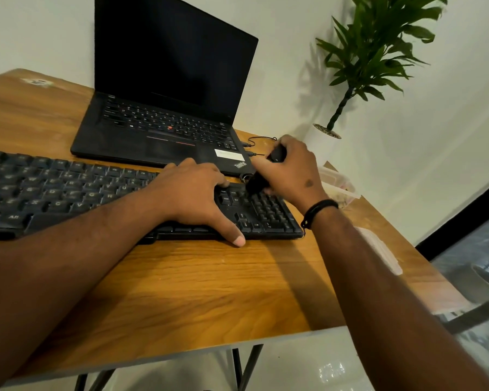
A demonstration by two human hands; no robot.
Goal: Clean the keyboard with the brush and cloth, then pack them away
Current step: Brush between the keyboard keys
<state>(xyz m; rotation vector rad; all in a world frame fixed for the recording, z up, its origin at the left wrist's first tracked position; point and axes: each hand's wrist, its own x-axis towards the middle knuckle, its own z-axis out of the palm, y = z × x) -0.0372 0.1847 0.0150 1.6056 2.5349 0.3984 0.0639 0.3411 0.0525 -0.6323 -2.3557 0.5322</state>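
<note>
A long black keyboard (pixel 68 190) lies across the wooden table (pixel 181 292). My left hand (pixel 192 196) rests flat on its right half, fingers spread, thumb on the table at the front edge. My right hand (pixel 291 170) grips a black brush (pixel 259 183), tilted, with its dark bristle end down on the keys at the keyboard's right end. A pale cloth (pixel 384 252) lies on the table to the right, partly hidden by my right forearm.
An open black laptop (pixel 164 128) stands just behind the keyboard, a thin cable (pixel 254 141) at its right. A clear plastic container (pixel 338 184) sits beyond my right hand. A potted plant (pixel 373 52) stands at the back right. The table edge runs close on the right.
</note>
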